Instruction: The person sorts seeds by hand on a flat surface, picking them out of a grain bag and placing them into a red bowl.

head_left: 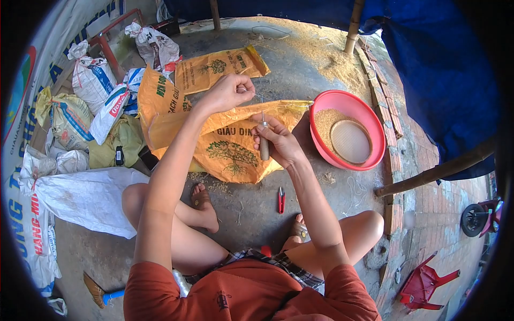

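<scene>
An orange printed sack [233, 158] with a tree picture lies across the floor in front of me, its upper edge raised beneath my hands. My right hand [281, 140] is closed around the wooden handle of an awl [264, 150], whose thin metal shaft points up at the sack's edge. Above that edge, my left hand [229, 93] is closed in a pinch on a thin pale thread [258, 96], which runs toward the awl's tip. Whether the awl passes through the sack cannot be made out. Red-handled thread snips [281, 200] lie on the floor between my feet.
To the right, a pink basin [378, 120] holds grain and a round sieve [350, 142]. Filled, tied sacks [93, 80] crowd the left side, near another orange sack [219, 69]. Spilled grain [342, 69] covers the floor behind. A bamboo pole [439, 170] slants at right beside a red stool [428, 286].
</scene>
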